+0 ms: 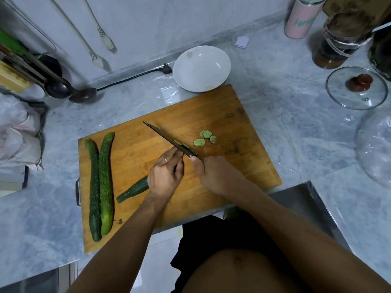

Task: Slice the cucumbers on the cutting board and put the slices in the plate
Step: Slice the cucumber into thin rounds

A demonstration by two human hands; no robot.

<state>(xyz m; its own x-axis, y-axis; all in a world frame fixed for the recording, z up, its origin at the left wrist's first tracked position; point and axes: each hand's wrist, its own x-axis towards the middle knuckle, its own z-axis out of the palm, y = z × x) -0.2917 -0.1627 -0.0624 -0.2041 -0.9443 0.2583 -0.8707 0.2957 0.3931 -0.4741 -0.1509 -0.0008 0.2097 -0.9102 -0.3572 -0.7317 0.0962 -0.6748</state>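
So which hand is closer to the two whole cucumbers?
The left hand. It holds the cucumber being cut, just right of the two whole cucumbers at the board's left edge. The right hand grips the knife farther right.

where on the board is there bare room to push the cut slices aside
Bare wood lies between the loose slices and the plate, across the cutting board's far right corner. Another strip runs between the knife and the two whole cucumbers. It is crowded around both hands and the held cucumber.
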